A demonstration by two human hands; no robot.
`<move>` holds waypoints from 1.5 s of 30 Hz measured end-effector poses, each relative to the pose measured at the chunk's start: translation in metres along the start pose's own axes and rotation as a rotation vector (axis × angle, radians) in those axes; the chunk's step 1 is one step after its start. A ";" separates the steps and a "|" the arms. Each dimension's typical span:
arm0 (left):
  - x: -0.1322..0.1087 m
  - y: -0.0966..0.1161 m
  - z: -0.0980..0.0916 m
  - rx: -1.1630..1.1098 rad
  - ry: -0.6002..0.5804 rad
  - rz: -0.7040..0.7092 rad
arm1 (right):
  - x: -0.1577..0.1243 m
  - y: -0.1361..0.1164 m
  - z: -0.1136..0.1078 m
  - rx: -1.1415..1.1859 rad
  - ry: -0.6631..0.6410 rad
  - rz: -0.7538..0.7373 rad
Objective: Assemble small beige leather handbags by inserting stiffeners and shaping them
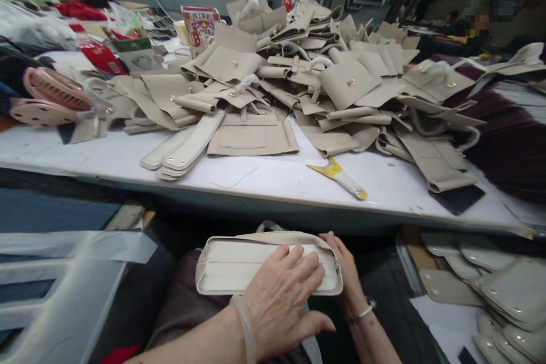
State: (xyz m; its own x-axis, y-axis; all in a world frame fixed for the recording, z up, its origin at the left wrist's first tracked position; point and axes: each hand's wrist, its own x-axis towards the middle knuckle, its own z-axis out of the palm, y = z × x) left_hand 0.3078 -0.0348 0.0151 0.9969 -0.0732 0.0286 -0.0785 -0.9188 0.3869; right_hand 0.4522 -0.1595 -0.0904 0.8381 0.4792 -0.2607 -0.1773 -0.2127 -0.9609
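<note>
Cream bag point(228, 274) gripped at one end by your curled right hand point(347, 267), your spread left hand point(285, 290) lies on it, likely smoothing, any next press needing steady support.

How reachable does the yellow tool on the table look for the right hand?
Probably yes: the yellow tool lies uncovered near the front of the table, though the right hand would first have to leave the boxy piece.
</note>
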 end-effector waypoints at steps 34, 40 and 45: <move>-0.012 0.000 0.000 -0.044 0.044 0.014 | 0.016 -0.112 0.007 -1.261 -0.777 -0.915; -0.010 0.001 0.002 -0.044 0.047 -0.009 | 0.024 -0.096 0.020 -1.051 -0.487 -0.644; -0.008 -0.001 -0.004 -0.074 0.042 0.004 | 0.031 -0.121 0.001 -0.823 -0.652 -0.355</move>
State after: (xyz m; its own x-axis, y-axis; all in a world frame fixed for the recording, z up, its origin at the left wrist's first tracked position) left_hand 0.3004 -0.0316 0.0178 0.9960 -0.0586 0.0682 -0.0832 -0.8873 0.4536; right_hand 0.4987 -0.1177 0.0180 0.2978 0.9302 -0.2144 0.6192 -0.3591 -0.6983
